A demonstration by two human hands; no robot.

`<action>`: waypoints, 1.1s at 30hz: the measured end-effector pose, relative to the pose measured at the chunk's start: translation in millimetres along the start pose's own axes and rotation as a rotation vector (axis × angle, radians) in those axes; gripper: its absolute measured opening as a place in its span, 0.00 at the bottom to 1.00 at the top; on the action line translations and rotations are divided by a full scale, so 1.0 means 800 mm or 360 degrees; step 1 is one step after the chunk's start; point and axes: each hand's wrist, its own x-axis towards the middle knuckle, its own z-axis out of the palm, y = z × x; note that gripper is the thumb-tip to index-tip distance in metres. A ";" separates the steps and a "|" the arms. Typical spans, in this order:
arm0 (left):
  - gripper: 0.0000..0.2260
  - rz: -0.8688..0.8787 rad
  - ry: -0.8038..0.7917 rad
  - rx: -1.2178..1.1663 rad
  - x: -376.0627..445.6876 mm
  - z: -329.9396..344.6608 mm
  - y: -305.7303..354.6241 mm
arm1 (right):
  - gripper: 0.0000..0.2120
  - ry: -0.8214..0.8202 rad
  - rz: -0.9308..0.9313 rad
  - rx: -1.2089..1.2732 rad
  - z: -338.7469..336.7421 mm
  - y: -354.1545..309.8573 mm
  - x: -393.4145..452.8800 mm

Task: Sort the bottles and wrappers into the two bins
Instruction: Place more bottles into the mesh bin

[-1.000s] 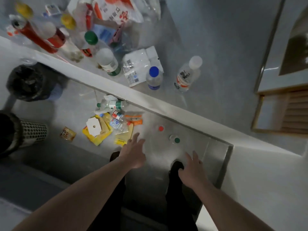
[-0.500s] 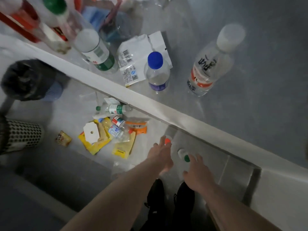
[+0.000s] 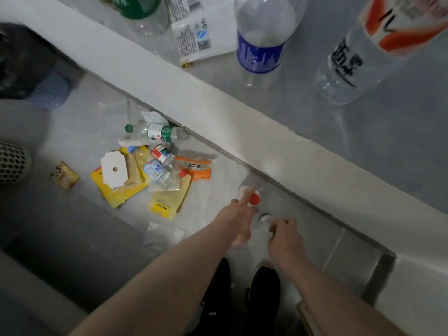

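Grey floor [image 3: 60, 238] fills the lower half of my view, with a pale ledge [image 3: 194, 93] cutting across it on a slant; I use that ledge as my landmark. Beyond the ledge, on the grey worktop [image 3: 363, 146], stand a blue-labelled bottle [image 3: 260, 44], a bottle with black characters and an orange band [image 3: 363, 57], a green-labelled bottle [image 3: 138, 7] cut by the top edge, and a white printed wrapper [image 3: 196, 32] lying flat between the green and blue ones. Below the ledge, on the floor, a litter heap sits close against it: a green-capped bottle [image 3: 155, 134], a small red-and-white-labelled bottle [image 3: 162, 152], a blue-labelled small bottle [image 3: 156, 173], an orange wrapper [image 3: 196, 167], yellow wrappers [image 3: 167, 202] and a white card with a hole [image 3: 114, 172]. A small brown packet [image 3: 65, 175] lies apart, further from the ledge. Two bins show at the left edge, one dark with a bag [image 3: 21, 66], one perforated [image 3: 12, 162]. My left hand [image 3: 236, 219] reaches down just beneath the ledge, fingers on a clear bottle with a red cap [image 3: 253, 198]; I cannot tell whether it grips. My right hand [image 3: 284, 236] is curled around the neck of a second clear bottle [image 3: 264, 219]. Black shoes [image 3: 264, 287] stand below both.
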 end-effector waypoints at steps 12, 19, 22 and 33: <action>0.27 -0.0143 0.0129 -0.0234 -0.183 -0.084 0.045 | 0.07 0.0080 -0.0128 -0.0017 -0.133 0.006 -0.170; 0.28 -0.0287 0.0291 -0.0484 -0.457 -0.178 0.084 | 0.06 0.0015 -0.0392 -0.0278 -0.278 -0.043 -0.362; 0.27 -0.0420 0.0420 -0.0561 -0.562 -0.205 0.095 | 0.06 0.0028 -0.0495 -0.0408 -0.323 -0.079 -0.434; 0.29 -0.0727 0.0935 -0.1039 -0.801 -0.228 0.031 | 0.10 0.0142 -0.0919 -0.0564 -0.360 -0.243 -0.595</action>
